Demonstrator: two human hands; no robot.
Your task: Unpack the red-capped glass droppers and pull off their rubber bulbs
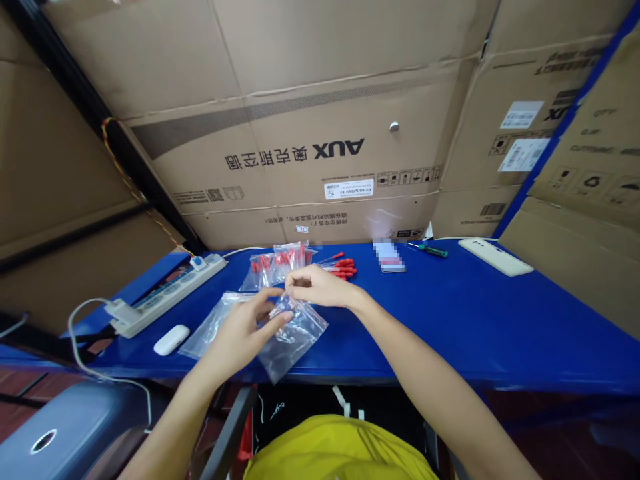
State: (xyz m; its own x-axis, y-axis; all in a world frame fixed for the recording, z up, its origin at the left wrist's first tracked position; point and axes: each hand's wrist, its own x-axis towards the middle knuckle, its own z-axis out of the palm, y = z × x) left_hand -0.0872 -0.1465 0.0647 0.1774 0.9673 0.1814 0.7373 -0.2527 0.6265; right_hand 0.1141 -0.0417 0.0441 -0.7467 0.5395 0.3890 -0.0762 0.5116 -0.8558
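A clear plastic zip bag (293, 343) hangs from my hands above the front part of the blue table. My right hand (317, 285) pinches it at its upper edge. My left hand (249, 325) has its thumb and fingers curled about the bag's upper left side. Under and beside my left hand lie more flat clear bags (213, 325). Just beyond my hands are clear bags with red-handled tools (283, 259) inside. Loose red-handled tools (345, 269) with thin shafts, like small screwdrivers, lie behind my right hand and are partly hidden by it.
On the left of the blue table (400, 333) are a white power strip (173, 293) and a small white case (171, 339). Toward the back right lie a phone (389, 256), a green-handled screwdriver (433, 251) and a cream-coloured flat case (495, 257). Cardboard (300, 120) walls the back.
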